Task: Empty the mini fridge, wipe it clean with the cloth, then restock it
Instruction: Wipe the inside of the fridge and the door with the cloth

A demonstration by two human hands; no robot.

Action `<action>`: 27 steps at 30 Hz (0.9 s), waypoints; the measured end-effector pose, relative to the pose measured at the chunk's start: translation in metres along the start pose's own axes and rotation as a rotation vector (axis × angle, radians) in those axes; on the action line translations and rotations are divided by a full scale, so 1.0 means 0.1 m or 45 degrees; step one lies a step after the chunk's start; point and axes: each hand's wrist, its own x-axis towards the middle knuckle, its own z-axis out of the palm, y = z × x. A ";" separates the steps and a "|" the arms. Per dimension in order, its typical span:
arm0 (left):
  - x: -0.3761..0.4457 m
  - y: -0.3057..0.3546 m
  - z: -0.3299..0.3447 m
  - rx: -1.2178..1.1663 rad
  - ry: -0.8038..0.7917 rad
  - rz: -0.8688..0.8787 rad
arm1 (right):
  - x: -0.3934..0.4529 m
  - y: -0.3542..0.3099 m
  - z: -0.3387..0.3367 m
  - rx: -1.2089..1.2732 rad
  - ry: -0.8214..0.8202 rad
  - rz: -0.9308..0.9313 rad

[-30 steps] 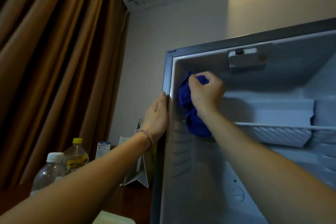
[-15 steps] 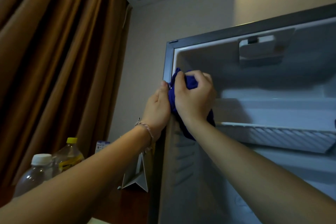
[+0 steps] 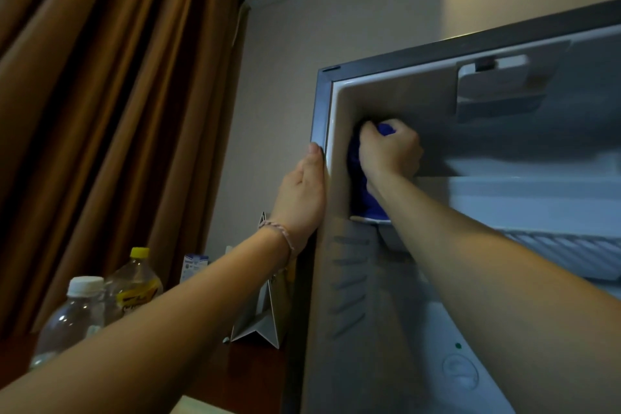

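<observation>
Blue cloth [image 3: 361,191] bunched against the mini fridge [image 3: 386,279] inner left wall, upper corner — right hand [image 3: 389,153] fingers curled tight around it. Left hand [image 3: 302,193] flat on the outer frame edge, fingers straight, holding nothing — two bottles [image 3: 100,306] on the tabletop [image 3: 248,363] left.

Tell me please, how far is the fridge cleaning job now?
Emptying looks done: the visible part of the mini fridge holds nothing, and two bottles stand outside on the table. Wiping is in hand: the right hand grips the blue cloth against the inner left wall near the top, while the left hand rests on the frame. Lower areas and restocking seem left.
</observation>
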 end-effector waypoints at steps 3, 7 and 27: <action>-0.02 0.02 0.00 0.001 0.002 -0.016 | -0.13 0.03 -0.10 0.001 -0.037 0.049; -0.05 0.04 0.02 -0.020 -0.004 -0.041 | -0.32 -0.03 -0.17 -0.024 -0.061 -0.067; -0.08 0.04 0.01 -0.013 0.028 -0.092 | -0.01 0.06 -0.25 -0.114 -0.284 0.060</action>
